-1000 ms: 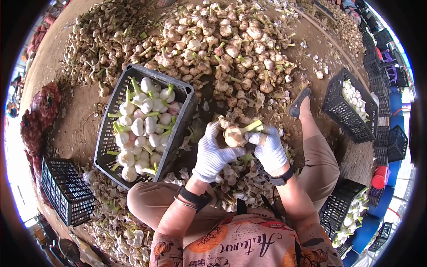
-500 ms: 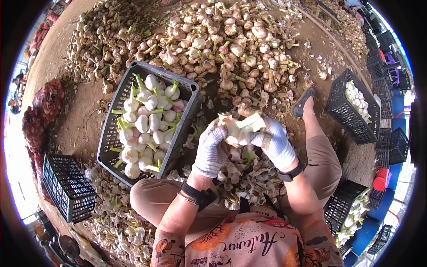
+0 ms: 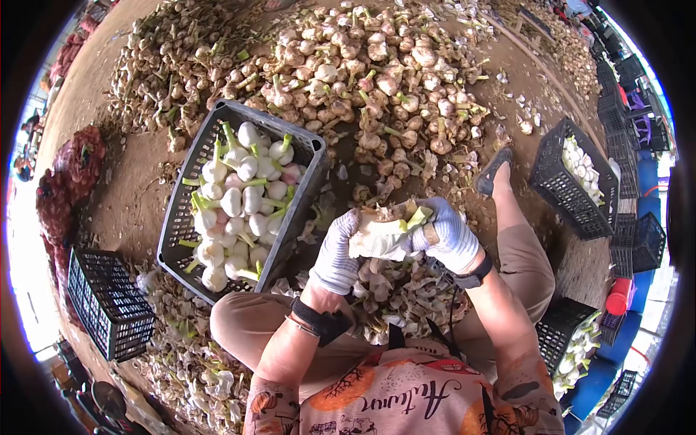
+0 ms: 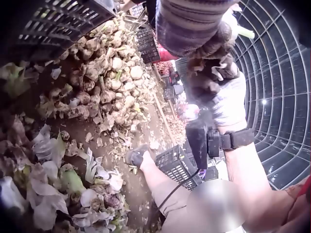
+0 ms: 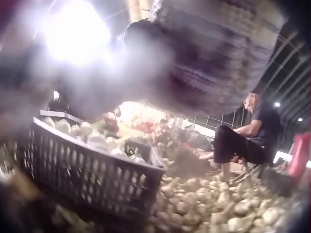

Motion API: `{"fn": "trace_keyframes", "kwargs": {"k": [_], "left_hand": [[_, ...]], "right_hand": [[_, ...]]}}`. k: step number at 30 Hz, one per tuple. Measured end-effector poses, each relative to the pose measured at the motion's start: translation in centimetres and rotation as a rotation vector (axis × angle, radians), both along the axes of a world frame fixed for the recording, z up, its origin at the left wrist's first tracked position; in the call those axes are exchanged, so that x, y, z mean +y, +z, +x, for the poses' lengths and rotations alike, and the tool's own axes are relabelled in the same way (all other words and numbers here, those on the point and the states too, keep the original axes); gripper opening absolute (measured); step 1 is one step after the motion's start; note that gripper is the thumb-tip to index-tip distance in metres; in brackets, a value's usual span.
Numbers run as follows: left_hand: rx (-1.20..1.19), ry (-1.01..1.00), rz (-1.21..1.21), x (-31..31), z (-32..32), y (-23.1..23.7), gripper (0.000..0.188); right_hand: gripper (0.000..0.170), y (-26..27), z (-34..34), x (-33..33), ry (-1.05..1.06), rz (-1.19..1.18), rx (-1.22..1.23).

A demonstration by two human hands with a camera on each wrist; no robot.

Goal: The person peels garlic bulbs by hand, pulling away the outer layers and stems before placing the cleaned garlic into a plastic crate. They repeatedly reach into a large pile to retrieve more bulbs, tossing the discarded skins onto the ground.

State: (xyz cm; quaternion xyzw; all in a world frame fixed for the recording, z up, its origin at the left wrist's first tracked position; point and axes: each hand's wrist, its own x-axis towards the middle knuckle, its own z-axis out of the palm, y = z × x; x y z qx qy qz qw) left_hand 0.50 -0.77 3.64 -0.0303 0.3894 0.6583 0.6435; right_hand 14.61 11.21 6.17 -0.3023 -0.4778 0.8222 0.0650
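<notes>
Both hands wear striped white knit gloves and meet in front of the lap. Between them is a garlic bulb [image 3: 380, 239] with pale skin spread out and a stubby green stem [image 3: 418, 217]. My left hand [image 3: 338, 250] grips its left side, and my right hand [image 3: 451, 235] pinches it by the stem. Brown, dirty outer skin shows along its top edge. In the left wrist view, the left glove [image 4: 194, 24] covers much of the bulb, with the right hand [image 4: 231, 99] beyond. A blurred right glove [image 5: 214, 53] fills the top of the right wrist view.
A black crate [image 3: 283, 250] of clean white garlic stands at the left. Unpeeled garlic [image 3: 384, 80] is heaped ahead, with loose skins [image 3: 391, 290] below the hands. Other crates stand at left [image 3: 109, 304] and right [image 3: 576, 181]. Another person [image 5: 252, 128] sits beyond the heap.
The bulb has turned in the hands. Its brown, rounded side faced up before; now a broad sheet of pale skin shows. The right hand has shifted slightly right and the head view has moved slightly.
</notes>
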Motion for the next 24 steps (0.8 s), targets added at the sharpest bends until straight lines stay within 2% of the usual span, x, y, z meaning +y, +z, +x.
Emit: {"fn": "trace_keyframes", "kwargs": {"k": [1, 3, 5, 7, 9, 11, 13, 14, 15, 17, 18, 19, 21, 23, 24], "left_hand": [[-0.03, 0.06, -0.04, 0.2, 0.0, 0.3, 0.047], [-0.062, 0.065, -0.054, 0.2, -0.1, -1.0, 0.043], [-0.112, -0.055, 0.067, 0.1, -0.5, -2.8, 0.042], [-0.069, -0.032, 0.039, 0.3, 0.0, -3.6, 0.042], [-0.027, -0.004, 0.019, 0.5, 0.1, -3.4, 0.042], [-0.096, -0.04, 0.019, 0.6, -0.2, -2.6, 0.041], [-0.097, 0.034, 0.039, 1.1, 0.3, -2.8, 0.04], [-0.029, 0.035, 0.085, 1.1, 0.4, -3.7, 0.039], [0.035, 0.036, 0.127, 1.2, 0.5, -3.8, 0.038], [0.386, -0.051, 0.165, 1.2, 0.6, -3.6, 0.037], [0.441, -0.091, 0.181, 1.2, 0.8, -2.6, 0.038], [0.498, -0.129, 0.193, 1.2, 1.2, -1.5, 0.041], [0.479, -0.094, 0.219, 1.1, 1.6, -1.9, 0.048], [0.081, 0.174, 0.298, 1.6, 1.4, -3.4, 0.039], [-0.117, 0.262, 0.126, 1.6, 0.9, -2.3, 0.033]], "right_hand": [[0.029, -0.2, -0.3, 0.0, 0.003, 0.001, 0.002], [0.032, -1.4, -0.9, 0.0, -0.082, 0.271, -0.029], [0.035, -2.9, -1.1, -0.5, -0.096, 0.65, -0.138], [0.037, -4.4, -1.4, -0.8, -0.164, 0.97, -0.18], [0.04, -6.6, -1.1, -1.0, -0.211, 1.007, -0.174], [0.043, -7.0, -0.5, -0.5, -0.252, 1.047, -0.168], [0.043, -6.2, 0.8, 1.2, -0.439, 0.195, -0.097], [0.045, -6.1, 1.6, 1.2, -0.493, 0.271, -0.052], [0.049, -3.8, 2.4, 0.8, -0.447, 0.389, -0.209], [0.042, -1.3, 1.5, -0.7, -0.386, 0.287, -0.127], [0.032, -0.9, 0.4, -1.6, -0.374, 0.352, -0.014], [0.023, -1.5, 0.6, -1.9, -0.311, 0.404, -0.107], [0.015, -1.1, 0.1, -2.0, -0.411, 0.059, -0.06], [0.011, -3.6, 0.3, -1.8, -0.467, 0.041, 0.14], [0.009, -3.2, 0.4, -2.0, -0.452, -0.062, 0.138]]}}
